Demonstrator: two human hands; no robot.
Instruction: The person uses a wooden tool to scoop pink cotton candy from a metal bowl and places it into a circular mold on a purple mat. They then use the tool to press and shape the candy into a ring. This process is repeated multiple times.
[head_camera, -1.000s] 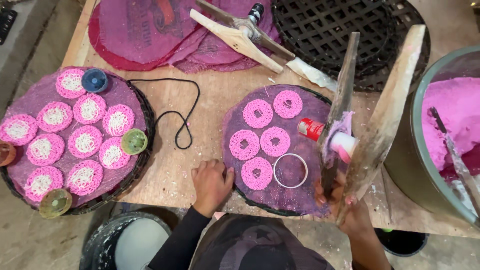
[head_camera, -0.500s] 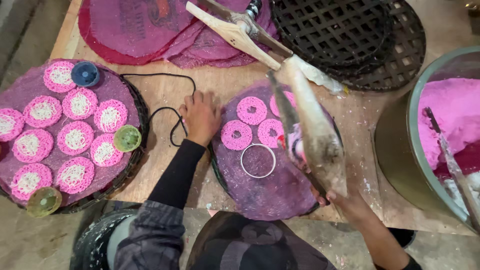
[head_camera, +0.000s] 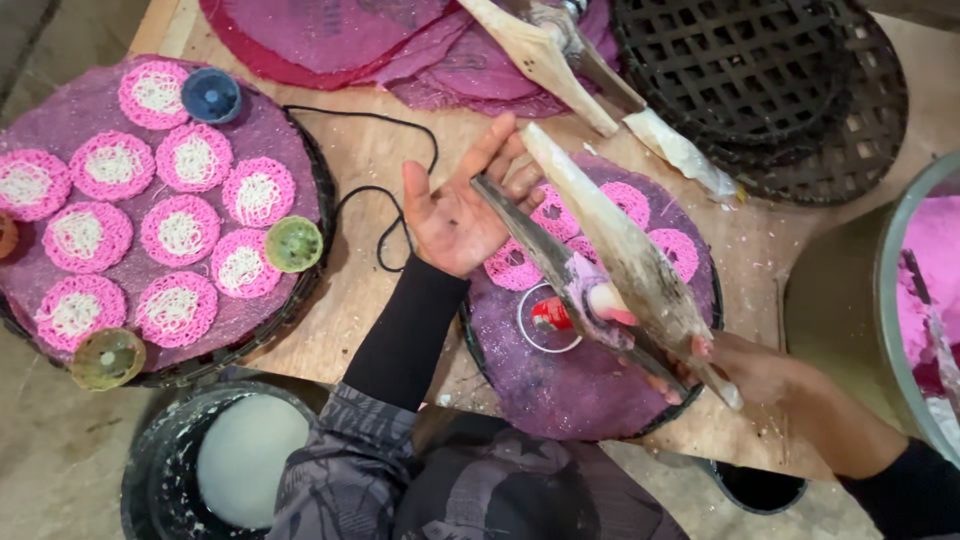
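My right hand (head_camera: 760, 365) grips the lower end of a wooden lever press (head_camera: 610, 255) smeared with pink dough, tilted above a round purple-lined tray (head_camera: 560, 390). My left hand (head_camera: 465, 205) is palm up with fingers spread, just under the press's upper end. On the tray lie several pink noodle rounds (head_camera: 680, 250) and a thin ring mould (head_camera: 545, 320). The press hides part of the tray.
A second tray (head_camera: 255, 130) at left holds several pink-and-white noodle rounds, a blue lid (head_camera: 212, 95) and green lids (head_camera: 293, 243). A black cord (head_camera: 385, 190) loops between trays. Black woven trays (head_camera: 780, 80) stand far right; a basin of pink dough (head_camera: 930, 260) sits at right; a bucket (head_camera: 235, 455) below.
My left hand has lifted off the table, turned palm up and come under the press. The press has tilted lower and further left over the tray.
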